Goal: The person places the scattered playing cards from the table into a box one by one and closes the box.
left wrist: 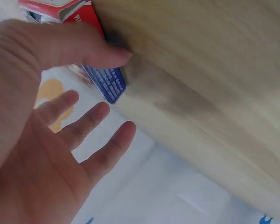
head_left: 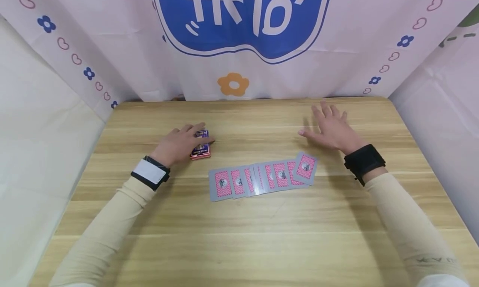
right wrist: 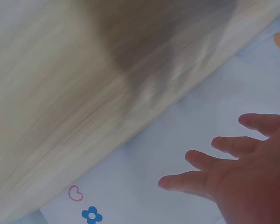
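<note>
Pink-and-grey playing cards (head_left: 263, 179) are laid in an overlapping row on the wooden table (head_left: 262, 237), with the row's rightmost card set askew. Beyond the row's left end, a small blue-and-red box (head_left: 200, 151) is partly covered by the left hand (head_left: 181, 143), its fingers loosely extended; whether the box is touched cannot be told. Beyond the row's right end, the right hand (head_left: 333, 131) is held with fingers spread.

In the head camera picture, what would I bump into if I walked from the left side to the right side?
Left wristband → little card box → row of patterned cards → right hand → right wristband.
</note>
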Demonstrator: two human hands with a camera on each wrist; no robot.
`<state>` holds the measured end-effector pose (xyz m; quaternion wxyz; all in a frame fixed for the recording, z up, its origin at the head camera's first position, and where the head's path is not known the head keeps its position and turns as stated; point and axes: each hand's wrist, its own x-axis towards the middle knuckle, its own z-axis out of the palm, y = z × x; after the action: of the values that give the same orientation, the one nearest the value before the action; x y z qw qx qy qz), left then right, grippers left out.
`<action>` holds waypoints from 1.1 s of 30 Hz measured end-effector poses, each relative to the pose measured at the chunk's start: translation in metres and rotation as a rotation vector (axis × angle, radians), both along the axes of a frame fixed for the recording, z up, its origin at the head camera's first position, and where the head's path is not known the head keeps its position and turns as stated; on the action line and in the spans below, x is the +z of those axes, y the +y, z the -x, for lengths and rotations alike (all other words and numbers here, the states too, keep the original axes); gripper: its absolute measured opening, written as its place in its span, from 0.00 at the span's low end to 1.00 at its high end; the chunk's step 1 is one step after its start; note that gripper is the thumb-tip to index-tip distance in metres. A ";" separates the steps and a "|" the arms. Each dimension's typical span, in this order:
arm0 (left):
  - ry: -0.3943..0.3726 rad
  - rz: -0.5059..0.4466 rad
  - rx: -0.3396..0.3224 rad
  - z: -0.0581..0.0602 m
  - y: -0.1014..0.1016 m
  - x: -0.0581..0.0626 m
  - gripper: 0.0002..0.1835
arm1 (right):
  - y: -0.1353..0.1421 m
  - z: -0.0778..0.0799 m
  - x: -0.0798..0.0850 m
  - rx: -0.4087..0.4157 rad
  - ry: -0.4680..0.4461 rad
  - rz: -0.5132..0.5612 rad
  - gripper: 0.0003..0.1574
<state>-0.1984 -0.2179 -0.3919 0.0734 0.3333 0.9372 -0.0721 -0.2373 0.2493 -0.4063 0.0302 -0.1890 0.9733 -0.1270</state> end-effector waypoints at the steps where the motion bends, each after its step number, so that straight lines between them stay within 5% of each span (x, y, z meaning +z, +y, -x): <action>1: 0.003 0.001 -0.016 0.000 0.002 0.001 0.42 | -0.002 -0.001 0.000 0.007 0.006 -0.001 0.63; 5: 0.019 -0.028 -0.041 -0.002 0.007 0.005 0.40 | -0.012 -0.009 0.001 0.038 0.015 -0.007 0.63; 14: -0.005 -0.293 -0.055 -0.019 0.051 0.028 0.40 | -0.051 -0.038 0.020 0.194 0.063 0.063 0.57; 24: 0.193 -0.317 -0.172 -0.045 0.106 0.045 0.40 | -0.102 -0.088 0.036 0.343 -0.058 0.503 0.41; 33: 0.314 -0.363 -0.225 -0.061 0.129 0.042 0.39 | -0.110 -0.103 0.037 0.399 0.071 0.682 0.29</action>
<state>-0.1370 -0.0885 -0.3495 -0.1424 0.4281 0.8916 0.0384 -0.1340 0.1396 -0.3696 -0.0437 -0.3780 0.8199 -0.4278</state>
